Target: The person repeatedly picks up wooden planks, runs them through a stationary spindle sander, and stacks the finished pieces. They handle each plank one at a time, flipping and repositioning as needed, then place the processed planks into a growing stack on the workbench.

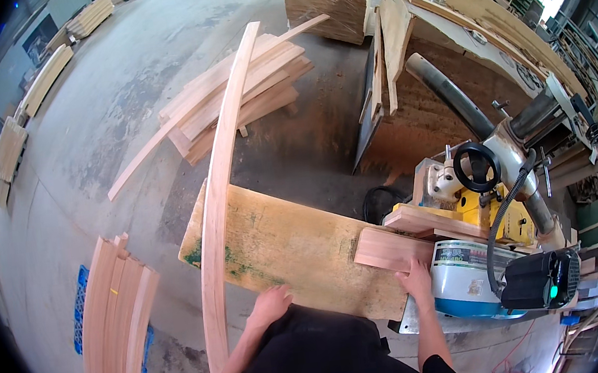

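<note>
A long curved wooden strip (pixel 219 173) lies across the left end of a worn plywood tabletop (pixel 299 252), reaching from near my body far out over the floor. My left hand (pixel 269 306) rests flat on the table's near edge, just right of the strip, fingers apart, holding nothing. My right hand (pixel 418 277) presses on the near end of a short pale wood block (pixel 391 248) that lies on the table against the woodworking machine (pixel 476 204).
The machine carries a black handwheel (pixel 477 166), a grey dust hose and a black motor box (pixel 542 279). Curved strips are stacked on a blue pallet (pixel 118 322) at my left. Another pile of strips (pixel 239 98) lies on the concrete floor ahead.
</note>
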`<state>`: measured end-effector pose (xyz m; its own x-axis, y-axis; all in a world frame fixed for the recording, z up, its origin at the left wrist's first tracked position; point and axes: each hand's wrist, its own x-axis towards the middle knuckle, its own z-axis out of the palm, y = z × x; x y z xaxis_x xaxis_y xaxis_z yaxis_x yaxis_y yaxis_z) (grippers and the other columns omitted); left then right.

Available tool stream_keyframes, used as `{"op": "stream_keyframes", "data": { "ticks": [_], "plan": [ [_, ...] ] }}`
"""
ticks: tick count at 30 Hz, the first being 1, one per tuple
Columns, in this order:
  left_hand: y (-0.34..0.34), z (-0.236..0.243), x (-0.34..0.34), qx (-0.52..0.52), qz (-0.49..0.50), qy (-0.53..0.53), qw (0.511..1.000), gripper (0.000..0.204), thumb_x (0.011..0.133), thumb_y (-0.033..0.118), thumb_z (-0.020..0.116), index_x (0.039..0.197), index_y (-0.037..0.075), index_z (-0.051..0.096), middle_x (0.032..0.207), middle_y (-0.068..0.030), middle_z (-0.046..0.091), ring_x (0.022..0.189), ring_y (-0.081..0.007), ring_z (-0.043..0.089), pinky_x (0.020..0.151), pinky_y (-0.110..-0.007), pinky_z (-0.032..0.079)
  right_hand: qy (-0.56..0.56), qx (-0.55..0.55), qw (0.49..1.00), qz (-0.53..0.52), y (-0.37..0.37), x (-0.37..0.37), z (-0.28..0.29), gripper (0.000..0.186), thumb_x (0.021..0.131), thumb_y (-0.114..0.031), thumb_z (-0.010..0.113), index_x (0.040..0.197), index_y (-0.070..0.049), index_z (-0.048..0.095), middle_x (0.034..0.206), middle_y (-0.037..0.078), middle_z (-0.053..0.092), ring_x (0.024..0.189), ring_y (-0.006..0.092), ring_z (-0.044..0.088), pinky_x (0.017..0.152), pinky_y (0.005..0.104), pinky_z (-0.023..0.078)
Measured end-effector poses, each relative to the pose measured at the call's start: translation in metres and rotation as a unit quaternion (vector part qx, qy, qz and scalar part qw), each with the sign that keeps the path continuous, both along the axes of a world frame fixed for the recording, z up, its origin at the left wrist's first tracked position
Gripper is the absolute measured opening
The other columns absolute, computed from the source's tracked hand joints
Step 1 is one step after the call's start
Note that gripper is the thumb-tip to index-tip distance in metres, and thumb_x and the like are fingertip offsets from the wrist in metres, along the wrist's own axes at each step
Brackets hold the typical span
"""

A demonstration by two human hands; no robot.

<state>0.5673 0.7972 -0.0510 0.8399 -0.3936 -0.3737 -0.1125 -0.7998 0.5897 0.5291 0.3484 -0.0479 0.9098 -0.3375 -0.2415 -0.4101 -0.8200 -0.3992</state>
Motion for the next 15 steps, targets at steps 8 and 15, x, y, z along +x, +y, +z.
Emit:
{"op": "stream_keyframes", "data": {
  "ticks": [8,15],
  "plan": [
    [0.001,0.006,-0.002,0.014,0.004,0.005,1.0,0.037,0.094,0.026,0.057,0.125,0.006,0.064,0.119,-0.0196,0.068,0.115,-0.0376,0.061,0.098,-0.048,0.048,0.07,-0.094,0.988,0.103,-0.019,0.02,0.008,0.1,0.069,-0.034,0.087,0.151,-0.009,0.035,0.151,0.017,0.043,0.14,0.0376,0.04,0.113,0.0531,0.037],
    [0.01,-0.005,-0.01,0.003,0.011,-0.014,1.0,0.039,0.095,0.027,0.056,0.127,0.007,0.063,0.12,-0.0194,0.068,0.116,-0.0378,0.061,0.1,-0.048,0.047,0.12,-0.129,0.974,0.141,-0.015,0.03,0.013,0.116,0.066,-0.033,0.09,0.157,-0.012,0.022,0.164,0.013,0.023,0.149,0.0367,0.026,0.116,0.0588,0.033]
  ]
}}
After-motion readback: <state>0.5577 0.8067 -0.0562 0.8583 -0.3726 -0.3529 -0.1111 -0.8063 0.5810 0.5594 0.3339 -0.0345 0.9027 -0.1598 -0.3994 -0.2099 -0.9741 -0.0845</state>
